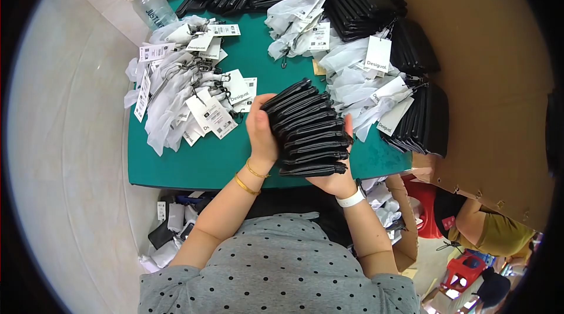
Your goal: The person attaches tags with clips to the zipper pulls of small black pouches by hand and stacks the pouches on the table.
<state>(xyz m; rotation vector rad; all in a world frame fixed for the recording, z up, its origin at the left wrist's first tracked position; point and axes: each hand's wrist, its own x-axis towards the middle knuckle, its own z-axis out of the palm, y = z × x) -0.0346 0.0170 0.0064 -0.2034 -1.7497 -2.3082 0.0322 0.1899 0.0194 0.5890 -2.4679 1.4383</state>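
Note:
A stack of black pouches (308,132) is held between my two hands over the near part of the green table (176,164). My left hand (262,132) presses the left side of the stack, thumb up. My right hand (338,179) wraps the right side and lower end, with much of it hidden behind the pouches. To the left lies a heap of white cloth bags with tags (170,102). More tagged white bags (352,79) lie to the right of the stack, attached beside black pouches (432,117).
Black pouches (358,5) are piled at the back. A clear bottle (151,5) stands at the back left. Tall cardboard (482,79) borders the right side. Below the table are packed items (175,217) and a box (405,243). Other people (499,232) are at the lower right.

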